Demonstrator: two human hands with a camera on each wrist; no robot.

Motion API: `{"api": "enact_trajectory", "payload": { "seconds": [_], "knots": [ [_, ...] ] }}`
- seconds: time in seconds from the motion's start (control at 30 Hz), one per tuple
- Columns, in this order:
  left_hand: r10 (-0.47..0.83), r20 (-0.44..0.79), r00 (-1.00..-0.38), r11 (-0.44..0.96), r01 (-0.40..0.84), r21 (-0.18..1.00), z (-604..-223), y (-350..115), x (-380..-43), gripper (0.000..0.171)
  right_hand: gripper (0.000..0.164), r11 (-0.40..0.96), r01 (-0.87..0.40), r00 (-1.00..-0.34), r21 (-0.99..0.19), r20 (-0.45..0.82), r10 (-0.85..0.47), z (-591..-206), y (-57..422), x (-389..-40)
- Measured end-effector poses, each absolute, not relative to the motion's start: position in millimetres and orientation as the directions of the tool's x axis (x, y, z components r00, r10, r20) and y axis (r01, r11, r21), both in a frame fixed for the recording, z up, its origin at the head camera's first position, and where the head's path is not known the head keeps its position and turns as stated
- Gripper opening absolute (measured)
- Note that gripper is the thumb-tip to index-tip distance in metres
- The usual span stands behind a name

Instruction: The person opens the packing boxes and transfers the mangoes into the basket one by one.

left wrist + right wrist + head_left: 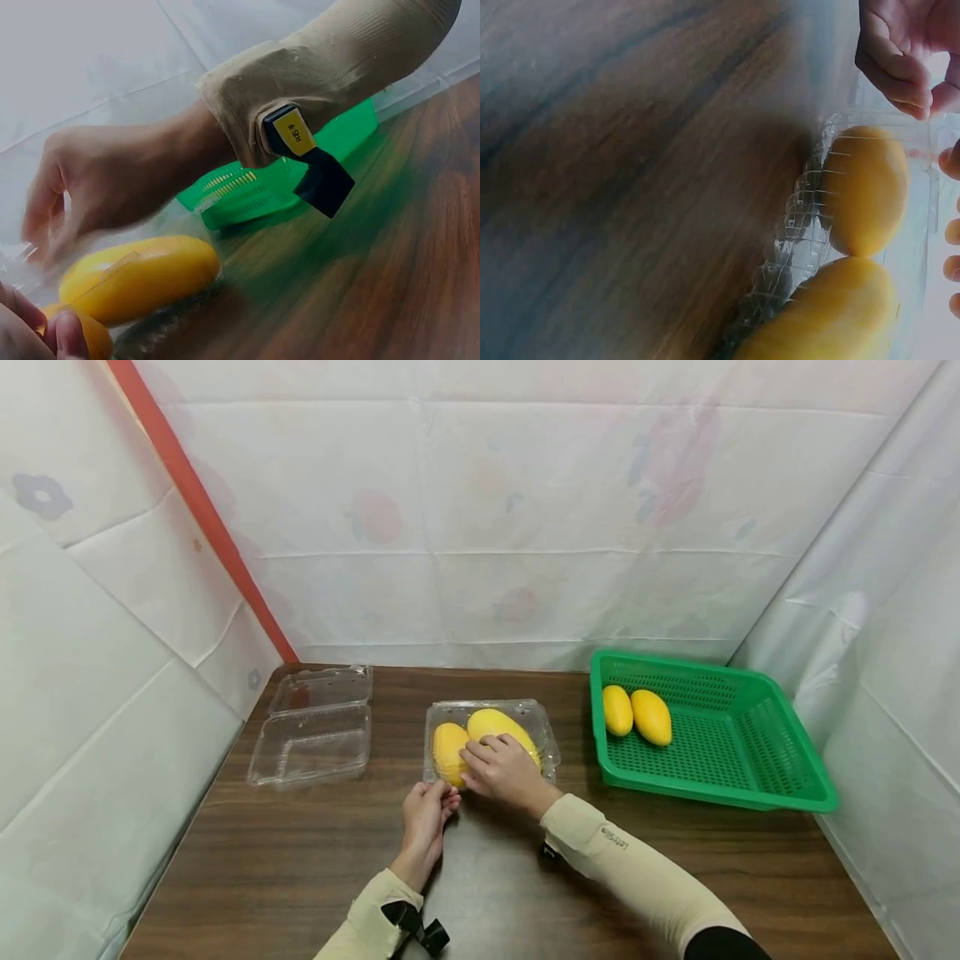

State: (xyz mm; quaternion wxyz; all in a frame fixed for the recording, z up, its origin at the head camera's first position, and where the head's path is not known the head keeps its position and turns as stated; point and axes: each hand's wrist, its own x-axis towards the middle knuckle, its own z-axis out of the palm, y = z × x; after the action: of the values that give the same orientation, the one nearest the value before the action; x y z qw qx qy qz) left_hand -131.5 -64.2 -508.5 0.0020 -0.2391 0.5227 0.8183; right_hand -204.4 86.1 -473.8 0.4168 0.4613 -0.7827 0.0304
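A clear plastic box stands mid-table with two yellow mangoes in it, the left mango and the larger right mango. My left hand is at the box's near left corner, thumb and fingertips pinched together on its clear edge in the right wrist view. Over the mangoes lies my right hand, its spread, slightly bent fingers touching the clear plastic on top. In the left wrist view one mango shows through the plastic. What lies under the right palm is hidden.
A green basket at the right holds two more mangoes at its left end. Another clear plastic box lies with its lid folded back at the table's far left. White cloth hangs behind and at both sides of the brown table.
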Motion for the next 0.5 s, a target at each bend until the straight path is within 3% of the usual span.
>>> {"api": "enact_trajectory", "payload": {
  "seconds": [0.1, 0.23, 0.37, 0.5],
  "knots": [
    [-0.263, -0.395, -0.88, -0.439, -0.255, 0.861, -509.9, -67.8, -128.1, 0.008, 0.031, 0.61, -0.748, -0.245, 0.261, 0.745, -0.62, -449.9, 81.1, -207.7],
    [-0.256, -0.393, -0.883, -0.42, -0.264, 0.868, -511.2, -71.8, -125.8, 0.004, 0.029, 0.634, -0.757, -0.379, 0.156, 0.686, -0.621, -418.5, 75.7, -211.0],
    [-0.208, -0.41, -0.888, -0.413, -0.3, 0.86, -510.5, -71.7, -123.9, 0.011, 0.032, 0.623, -0.777, -0.474, 0.095, 0.564, -0.676, -418.3, 79.9, -209.5],
    [-0.205, -0.428, -0.88, -0.399, -0.324, 0.858, -511.3, -73.1, -120.2, 0.014, 0.033, 0.618, -0.785, -0.495, 0.045, 0.555, -0.668, -426.9, 86.9, -205.5]
  ]
}}
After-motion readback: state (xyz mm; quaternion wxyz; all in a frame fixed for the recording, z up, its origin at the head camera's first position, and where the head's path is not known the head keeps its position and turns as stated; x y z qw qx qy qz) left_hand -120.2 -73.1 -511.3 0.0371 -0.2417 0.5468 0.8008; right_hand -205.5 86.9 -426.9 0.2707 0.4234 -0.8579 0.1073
